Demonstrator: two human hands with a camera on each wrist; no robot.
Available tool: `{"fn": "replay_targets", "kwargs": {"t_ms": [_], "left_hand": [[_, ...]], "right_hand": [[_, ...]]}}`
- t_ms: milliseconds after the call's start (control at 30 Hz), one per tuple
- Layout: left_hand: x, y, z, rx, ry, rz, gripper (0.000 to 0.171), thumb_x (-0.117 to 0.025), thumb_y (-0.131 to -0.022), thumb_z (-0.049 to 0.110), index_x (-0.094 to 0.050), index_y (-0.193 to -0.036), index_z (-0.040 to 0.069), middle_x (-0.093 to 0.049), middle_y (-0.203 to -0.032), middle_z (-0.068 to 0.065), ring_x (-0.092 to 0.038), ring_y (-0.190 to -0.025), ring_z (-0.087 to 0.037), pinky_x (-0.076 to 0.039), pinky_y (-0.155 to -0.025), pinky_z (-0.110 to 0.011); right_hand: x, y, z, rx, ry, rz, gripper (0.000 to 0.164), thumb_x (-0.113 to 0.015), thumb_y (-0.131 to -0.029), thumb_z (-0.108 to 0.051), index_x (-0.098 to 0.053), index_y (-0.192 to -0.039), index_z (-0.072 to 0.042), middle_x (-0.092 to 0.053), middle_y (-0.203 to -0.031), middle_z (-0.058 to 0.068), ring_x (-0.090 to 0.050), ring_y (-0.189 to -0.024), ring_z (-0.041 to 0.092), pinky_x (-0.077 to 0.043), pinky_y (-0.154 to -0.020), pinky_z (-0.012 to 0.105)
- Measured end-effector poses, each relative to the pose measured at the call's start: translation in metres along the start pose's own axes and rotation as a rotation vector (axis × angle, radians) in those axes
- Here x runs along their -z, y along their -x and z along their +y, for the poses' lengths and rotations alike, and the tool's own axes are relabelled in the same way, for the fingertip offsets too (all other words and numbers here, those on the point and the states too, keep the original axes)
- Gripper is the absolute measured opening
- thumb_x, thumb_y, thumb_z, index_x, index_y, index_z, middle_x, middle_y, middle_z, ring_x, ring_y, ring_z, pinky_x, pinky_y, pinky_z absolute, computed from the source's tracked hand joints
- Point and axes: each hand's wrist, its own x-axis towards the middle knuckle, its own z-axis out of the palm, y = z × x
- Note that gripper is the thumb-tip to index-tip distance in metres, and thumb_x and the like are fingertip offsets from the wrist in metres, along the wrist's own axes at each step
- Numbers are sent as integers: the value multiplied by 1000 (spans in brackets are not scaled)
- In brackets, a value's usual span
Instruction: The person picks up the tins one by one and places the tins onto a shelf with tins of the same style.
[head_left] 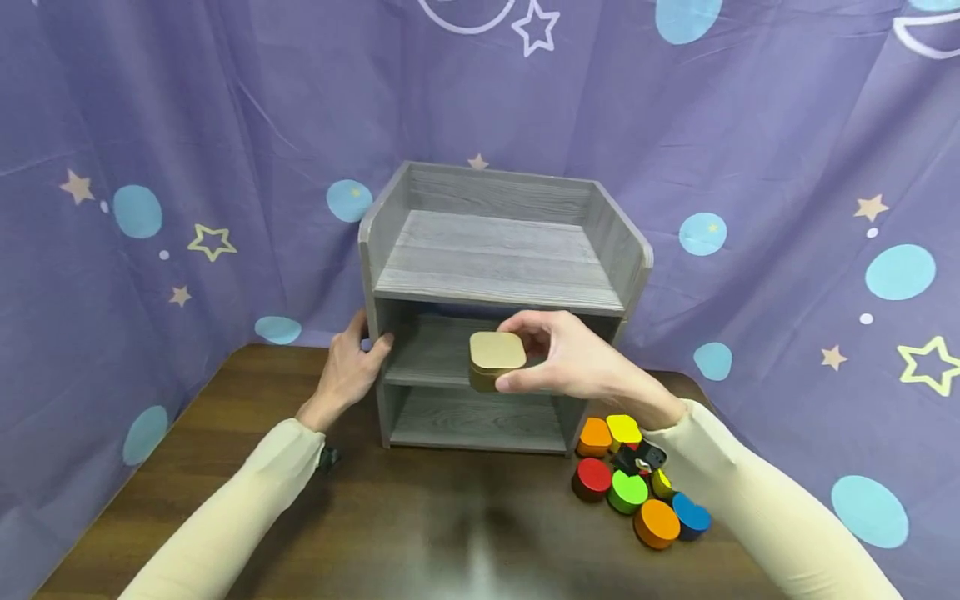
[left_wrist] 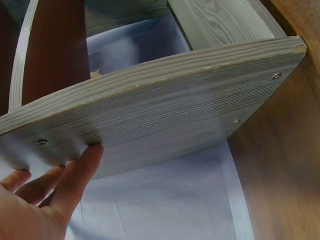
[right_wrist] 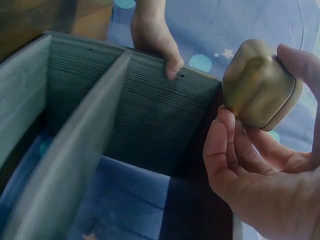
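A small gold square tin [head_left: 497, 352] with rounded corners is held in my right hand [head_left: 566, 354], in front of the shelf's middle opening. In the right wrist view, thumb and fingers pinch the tin [right_wrist: 260, 85] from opposite sides, and its lid seam shows. My left hand [head_left: 352, 367] grips the left side panel of the grey wooden shelf [head_left: 495, 258]. Its fingertips press on the panel's outer face [left_wrist: 165, 115] in the left wrist view, while the right wrist view shows the left thumb [right_wrist: 173, 67] hooked over the panel's edge.
On the brown table [head_left: 360, 533], right of the shelf, stand several colored tins: a red round one [head_left: 592, 477], a green one [head_left: 627, 492], an orange one [head_left: 657, 523], a blue one [head_left: 692, 515] and a yellow one [head_left: 624, 429]. A purple patterned curtain [head_left: 300, 100] hangs behind.
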Motion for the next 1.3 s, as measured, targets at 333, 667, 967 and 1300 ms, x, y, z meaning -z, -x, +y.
{"fn": "replay_targets", "kwargs": {"t_ms": [333,667,967,1300], "left_hand": [[0,0,-2,1,14,9,45,-62,-100,34,-62,-134,4,-76,-122,-28,-73,-113,-45,-54,-95,-58],[0,0,-2,-5,15,30,39,-62,-100,31,-62,-128,3,-77,-120,-29,-73,-111,-44,-55,-92,-54],[-2,1,-2,-4,7,22,39,-63,-99,31,-61,-126,2,-77,-120,-29,-72,-113,-46,-54,-94,-57],[-2,0,-3,-1,8,24,38,-63,-99,30,-63,-126,4,-78,-119,-28,-73,-111,-44,-54,-93,-55]], "right_hand": [[2,-50,-32,64,10,16,48,-91,-82,-17,-74,-126,-8,-78,-104,6,-71,-90,19,-57,-84,32],[0,-92,-53,75,93,49,54,-92,-83,-26,-73,-131,-11,-81,-108,6,-73,-92,18,-55,-84,31],[1,-118,-47,36,103,67,44,-90,-86,-31,-75,-123,-12,-81,-104,3,-73,-92,17,-54,-79,29],[-2,-134,-44,38,76,73,36,-91,-86,-29,-77,-115,-12,-81,-100,3,-70,-86,12,-53,-77,26]]}}
